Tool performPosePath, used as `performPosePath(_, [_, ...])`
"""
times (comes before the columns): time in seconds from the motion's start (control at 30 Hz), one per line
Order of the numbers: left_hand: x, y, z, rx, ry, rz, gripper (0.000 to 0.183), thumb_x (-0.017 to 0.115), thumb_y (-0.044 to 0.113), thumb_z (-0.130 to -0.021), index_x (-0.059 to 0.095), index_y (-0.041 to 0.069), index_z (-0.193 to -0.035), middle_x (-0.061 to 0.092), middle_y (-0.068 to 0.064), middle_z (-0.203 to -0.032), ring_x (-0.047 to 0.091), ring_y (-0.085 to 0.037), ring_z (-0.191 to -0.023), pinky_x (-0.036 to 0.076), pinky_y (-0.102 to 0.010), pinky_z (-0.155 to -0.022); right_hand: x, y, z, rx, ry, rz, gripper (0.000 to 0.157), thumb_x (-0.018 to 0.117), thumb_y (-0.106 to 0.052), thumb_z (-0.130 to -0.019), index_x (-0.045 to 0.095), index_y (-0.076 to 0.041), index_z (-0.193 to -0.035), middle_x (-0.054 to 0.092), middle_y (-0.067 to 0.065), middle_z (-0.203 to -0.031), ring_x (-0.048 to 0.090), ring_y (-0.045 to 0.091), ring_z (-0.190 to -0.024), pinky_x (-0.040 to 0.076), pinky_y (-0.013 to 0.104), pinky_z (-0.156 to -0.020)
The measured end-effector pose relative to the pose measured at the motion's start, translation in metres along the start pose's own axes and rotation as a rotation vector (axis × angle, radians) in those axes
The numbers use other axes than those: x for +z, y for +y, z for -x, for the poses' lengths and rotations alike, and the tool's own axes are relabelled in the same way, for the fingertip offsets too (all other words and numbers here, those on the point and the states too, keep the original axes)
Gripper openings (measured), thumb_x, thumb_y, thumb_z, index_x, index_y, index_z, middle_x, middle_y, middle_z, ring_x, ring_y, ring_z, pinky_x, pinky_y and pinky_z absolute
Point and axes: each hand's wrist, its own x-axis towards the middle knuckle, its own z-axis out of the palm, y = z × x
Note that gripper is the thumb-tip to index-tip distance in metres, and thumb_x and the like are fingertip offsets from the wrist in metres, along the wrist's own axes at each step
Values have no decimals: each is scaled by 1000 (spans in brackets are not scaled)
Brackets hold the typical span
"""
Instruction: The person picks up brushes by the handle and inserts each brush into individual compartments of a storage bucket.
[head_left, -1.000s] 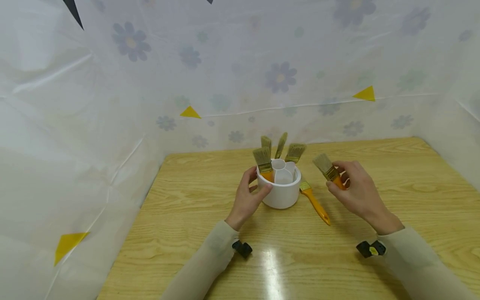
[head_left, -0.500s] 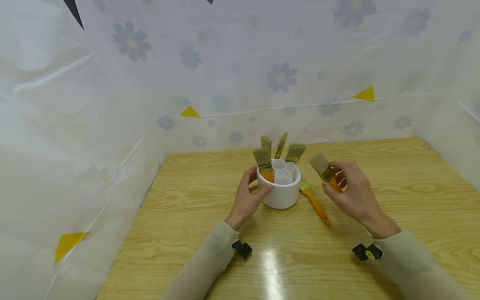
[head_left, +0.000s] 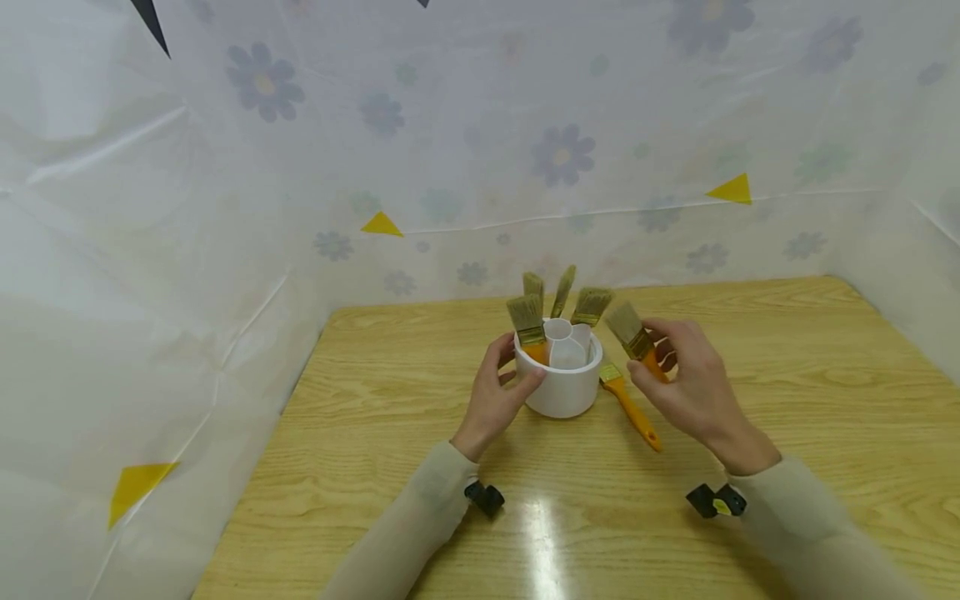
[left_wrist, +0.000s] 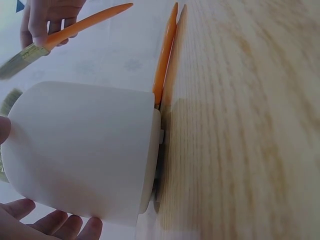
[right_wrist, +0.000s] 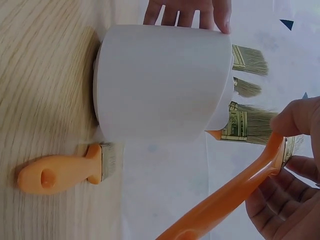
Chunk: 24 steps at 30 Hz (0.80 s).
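A white round holder with compartments (head_left: 561,393) stands on the wooden table, several paintbrushes upright in it with bristles up. My left hand (head_left: 497,393) grips its left side, thumb near the front rim and fingers around behind. To the right of the holder, my right hand (head_left: 686,379) pinches a paintbrush (right_wrist: 227,192) near its metal band, bristles tilted up and left, orange handle pointing down. Below that hand another orange-handled paintbrush (head_left: 632,410) lies on the table, its bristle end beside the holder's base. The left wrist view shows the holder's plain outer wall (left_wrist: 85,150).
The wooden table (head_left: 360,467) reaches back to a pale flower-patterned sheet (head_left: 465,150). More plastic sheeting (head_left: 135,292) hangs along the left side. Yellow triangular pieces (head_left: 382,224) are stuck on the sheeting. A small black camera (head_left: 485,498) sits at the left wrist.
My right hand has moved left toward the holder, carrying the paintbrush. The left hand, the holder and the brush on the table have stayed in place.
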Motion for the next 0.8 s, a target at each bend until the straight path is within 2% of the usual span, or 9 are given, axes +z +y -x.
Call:
performPosePath(0.3, [0, -1, 0, -2, 1, 7, 66, 63, 15, -91, 30, 2, -147, 40, -21, -142, 39, -36, -129, 36, -57, -102, 8, -7, -7, -12, 7, -23, 56, 76, -3, -74, 56, -1, -126, 56, 10, -102, 50, 12, -75, 43, 18, -63])
performPosePath(0.53, [0, -1, 0, -4, 1, 9, 66, 64, 15, -91, 30, 2, -147, 39, -21, -142, 39, -36, -130, 36, -57, -102, 14, -13, -12, -39, 13, -38, 55, 77, -5, -74, 56, 0, -125, 56, 12, -103, 52, 16, -75, 46, 25, -62])
performPosePath(0.8, [0, 0, 0, 0, 4, 13, 66, 63, 14, -91, 30, 2, -146, 40, -21, -142, 39, -36, -130, 36, -57, -102, 20, -19, -17, -47, 6, -50, 56, 78, -5, -75, 55, 0, -125, 56, 12, -104, 54, 17, -76, 48, 27, -62])
